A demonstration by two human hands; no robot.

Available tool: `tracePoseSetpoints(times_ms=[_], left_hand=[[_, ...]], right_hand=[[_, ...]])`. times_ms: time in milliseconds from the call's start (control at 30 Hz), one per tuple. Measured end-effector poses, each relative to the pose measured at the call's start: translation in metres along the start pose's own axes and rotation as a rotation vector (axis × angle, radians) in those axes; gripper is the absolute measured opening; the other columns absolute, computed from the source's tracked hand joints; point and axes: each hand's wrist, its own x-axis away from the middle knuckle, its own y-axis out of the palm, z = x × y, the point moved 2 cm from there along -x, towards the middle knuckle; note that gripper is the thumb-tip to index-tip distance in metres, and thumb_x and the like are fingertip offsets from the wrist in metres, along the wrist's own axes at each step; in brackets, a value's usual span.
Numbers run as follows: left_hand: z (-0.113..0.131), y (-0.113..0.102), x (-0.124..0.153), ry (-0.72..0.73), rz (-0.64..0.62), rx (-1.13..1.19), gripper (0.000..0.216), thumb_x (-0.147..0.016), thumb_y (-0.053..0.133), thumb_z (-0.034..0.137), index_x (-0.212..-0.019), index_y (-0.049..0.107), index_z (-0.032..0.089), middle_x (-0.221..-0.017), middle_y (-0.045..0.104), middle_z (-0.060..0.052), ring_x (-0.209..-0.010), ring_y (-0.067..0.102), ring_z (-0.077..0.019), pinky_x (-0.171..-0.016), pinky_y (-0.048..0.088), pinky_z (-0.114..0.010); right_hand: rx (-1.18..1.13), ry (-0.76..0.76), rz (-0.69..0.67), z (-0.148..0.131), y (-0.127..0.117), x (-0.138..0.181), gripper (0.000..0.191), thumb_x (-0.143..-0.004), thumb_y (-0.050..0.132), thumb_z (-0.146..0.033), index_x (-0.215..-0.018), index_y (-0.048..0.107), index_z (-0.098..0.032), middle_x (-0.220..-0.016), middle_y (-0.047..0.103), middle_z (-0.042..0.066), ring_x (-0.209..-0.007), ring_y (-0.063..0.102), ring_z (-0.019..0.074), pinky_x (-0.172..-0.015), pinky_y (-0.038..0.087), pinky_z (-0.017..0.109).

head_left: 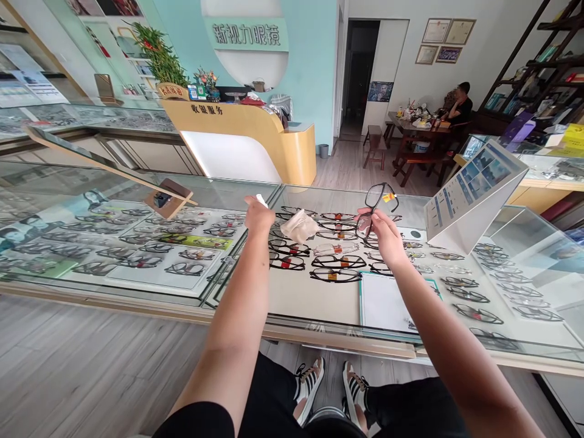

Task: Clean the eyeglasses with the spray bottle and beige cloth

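Note:
In my right hand [387, 236] is a pair of dark-framed eyeglasses [375, 196], raised above the glass counter with an orange tag on one lens. The fingers pinch the frame on its lower side. My left hand [259, 215] is closed over the counter, to the left. A small white object [261, 200] pokes out at its top; the grip hides the rest, so its kind does not show. A crumpled whitish cloth or tissue [300, 226] lies on the glass between my hands. Rows of eyeglasses [338, 261] show below the glass.
The glass display counter [328, 310] runs across in front of me. A tilted mirror [109, 167] on a wooden stand is at left, and a white display sign [477, 194] at right. Farther back are a yellow cash desk [228, 121] and a person [460, 108] seated at a table.

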Motion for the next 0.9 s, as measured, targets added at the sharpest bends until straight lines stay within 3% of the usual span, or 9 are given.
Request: tracePoseSetpoints(times_ms=[133, 200, 267, 333, 400, 500, 667, 767, 900], left_hand=[[0.020, -0.015, 0.020, 0.129, 0.234, -0.002, 0.095, -0.080, 0.082, 0.012, -0.165, 0.038, 0.014, -0.171, 0.049, -0.036, -0.159, 0.054, -0.0531, -0.125, 0.047, -0.066], [0.031, -0.025, 0.030, 0.309, 0.307, -0.019, 0.078, -0.084, 0.081, 0.016, -0.156, 0.049, 0.017, -0.168, 0.055, -0.029, -0.158, 0.055, -0.0464, -0.128, 0.046, -0.059], [0.039, -0.031, 0.038, 0.491, 0.148, -0.054, 0.044, -0.090, 0.075, 0.016, -0.133, 0.065, 0.022, -0.144, 0.073, -0.018, -0.140, 0.068, -0.0375, -0.121, 0.051, -0.049], [0.041, -0.033, 0.043, 0.579, -0.113, -0.123, 0.022, -0.091, 0.074, 0.017, -0.112, 0.071, 0.025, -0.122, 0.080, -0.010, -0.119, 0.074, -0.0320, -0.108, 0.055, -0.042], [0.038, -0.034, 0.047, 0.581, -0.330, -0.229, 0.022, -0.084, 0.082, 0.020, -0.103, 0.074, 0.027, -0.120, 0.080, -0.008, -0.114, 0.075, -0.0314, -0.099, 0.054, -0.038], [0.031, -0.032, 0.048, 0.539, -0.490, -0.400, 0.047, -0.066, 0.095, 0.023, -0.109, 0.077, 0.029, -0.137, 0.077, -0.010, -0.126, 0.072, -0.0359, -0.096, 0.053, -0.036], [0.028, -0.024, 0.045, 0.473, -0.549, -0.540, 0.057, -0.061, 0.091, 0.017, -0.114, 0.074, 0.031, -0.133, 0.079, -0.009, -0.116, 0.075, -0.0358, -0.091, 0.054, -0.037], [0.027, -0.020, 0.040, 0.452, -0.494, -0.518, 0.041, -0.069, 0.086, 0.017, -0.106, 0.074, 0.031, -0.124, 0.083, -0.007, -0.105, 0.077, -0.0333, -0.086, 0.053, -0.037], [0.027, -0.016, 0.032, 0.469, -0.360, -0.436, 0.013, -0.084, 0.081, 0.028, -0.095, 0.077, 0.030, -0.112, 0.085, -0.009, -0.104, 0.076, -0.0346, -0.088, 0.053, -0.040]], right_hand=[[-0.019, -0.005, -0.003, 0.000, 0.001, 0.000, 0.040, -0.108, 0.060, -0.058, -0.113, 0.083, -0.026, -0.117, 0.083, 0.007, -0.091, 0.067, 0.0245, -0.081, 0.050, 0.041], [-0.021, -0.009, -0.005, -0.001, 0.002, 0.000, 0.040, -0.109, 0.061, -0.059, -0.114, 0.083, -0.026, -0.117, 0.083, 0.008, -0.090, 0.066, 0.0244, -0.081, 0.050, 0.040], [-0.009, -0.011, -0.007, -0.001, 0.004, 0.001, 0.041, -0.109, 0.061, -0.061, -0.113, 0.083, -0.027, -0.118, 0.084, 0.008, -0.090, 0.065, 0.0251, -0.083, 0.052, 0.041], [0.002, -0.012, -0.012, -0.001, 0.005, 0.002, 0.043, -0.109, 0.061, -0.065, -0.112, 0.083, -0.028, -0.118, 0.084, 0.009, -0.091, 0.065, 0.0259, -0.084, 0.053, 0.042], [0.000, -0.011, -0.014, -0.002, 0.005, 0.002, 0.043, -0.109, 0.062, -0.066, -0.112, 0.083, -0.029, -0.118, 0.084, 0.009, -0.090, 0.065, 0.0262, -0.085, 0.053, 0.042], [-0.003, 0.000, -0.019, -0.003, 0.005, 0.004, 0.044, -0.109, 0.062, -0.067, -0.114, 0.083, -0.029, -0.118, 0.084, 0.009, -0.091, 0.065, 0.0266, -0.086, 0.052, 0.043], [0.009, 0.011, -0.020, -0.003, 0.005, 0.004, 0.046, -0.109, 0.062, -0.070, -0.114, 0.083, -0.029, -0.119, 0.084, 0.010, -0.092, 0.065, 0.0275, -0.086, 0.053, 0.043], [0.008, 0.007, -0.020, -0.003, 0.005, 0.003, 0.045, -0.108, 0.062, -0.069, -0.112, 0.083, -0.029, -0.119, 0.084, 0.010, -0.091, 0.065, 0.0271, -0.085, 0.053, 0.043], [0.000, 0.002, -0.026, -0.001, 0.005, 0.002, 0.044, -0.107, 0.064, -0.069, -0.109, 0.082, -0.028, -0.120, 0.084, 0.009, -0.089, 0.064, 0.0258, -0.083, 0.052, 0.042]])
